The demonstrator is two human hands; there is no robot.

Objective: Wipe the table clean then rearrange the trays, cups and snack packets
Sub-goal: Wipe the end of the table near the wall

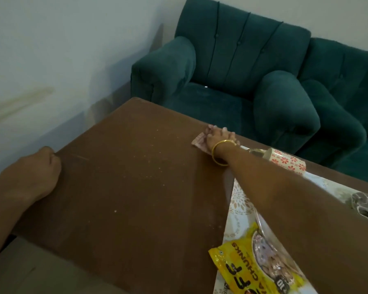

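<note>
Yellow snack packet [242, 264], lower right of frame: glossy film, so likely light, slippery and crushable inside. Take it by a sealed edge, not the belly. It lies partly on a white patterned tray [240, 200], which is mostly hidden under the right forearm. Tray looks thin and stiff. Judgement: unload it first, then lift level by two opposite rims.

Left hand [30, 177], left of frame, at the edge of the brown table [125, 219], fingers curled. Clasping the edge or only resting: cannot tell.

Mid-frame: pale crumbs [149, 164] scattered on the tabletop, not yet wiped.

Farther, right of centre: right hand [219, 137] flat, fingers spread, pressing a small pinkish cloth [200, 142] onto the table near its far edge. Cloth soft and limp. It needs palm pressure to drag crumbs and would bunch if pinched.

Just beyond the wrist: cup [287, 161], red flower print, lying on its side. Rigid, may roll; material unclear. Grasp round the body.

Back of frame: green sofa [232, 71].
</note>
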